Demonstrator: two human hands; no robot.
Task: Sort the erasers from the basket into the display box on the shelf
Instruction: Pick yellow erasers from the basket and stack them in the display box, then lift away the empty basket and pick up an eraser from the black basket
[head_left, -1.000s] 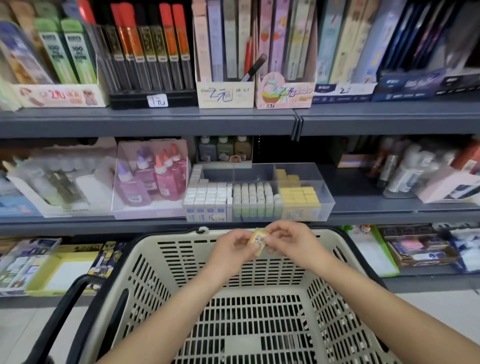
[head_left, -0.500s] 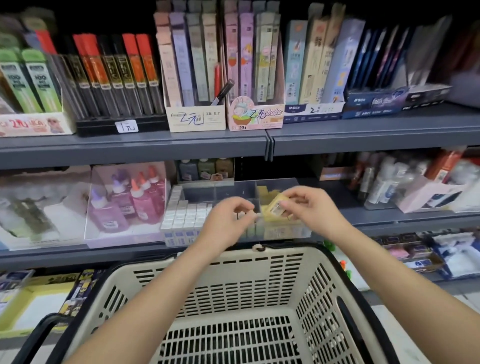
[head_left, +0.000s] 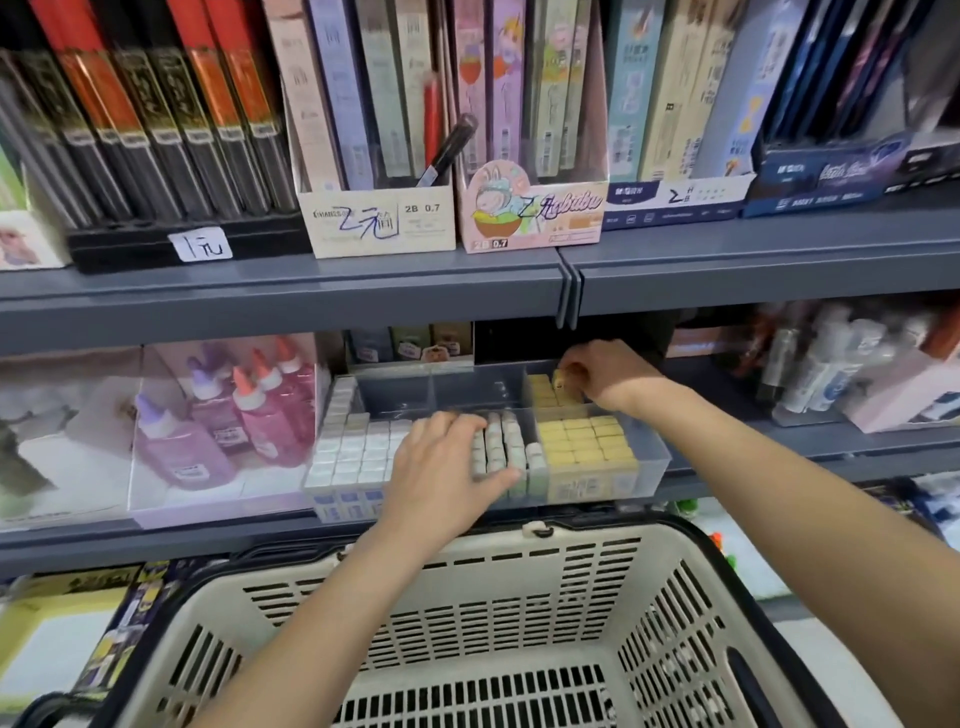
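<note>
Moved: right hand and left hand have both gone forward from the basket rim, where a second ago I saw them together on one eraser; they are now apart, both over the display box.
Right hand: fingers and thumb curled, pinching the yellow eraser at the back right compartment of the display box, wrist above the divider.
Yellow eraser: held upright between the fingertips, touching or just above the stacked yellow ones at the back; I cannot tell which.
Left hand: palm down, fingers loosely bent and resting on the tops of the grey erasers in the middle compartment, thumb stretched along the front row; I see nothing held in it.
Display box: clear plastic, on the middle shelf; white erasers fill the left side, grey ones the middle, yellow erasers the front right.
Basket: cream with a black rim, directly below both forearms, just in front of the shelf edge; I see no erasers on the slotted bottom that shows.
Shelf, left of box: pink and purple glue bottles in a clear tray, just beside the display box.
Shelf above: cartons of pencil leads with handwritten prices.
</note>
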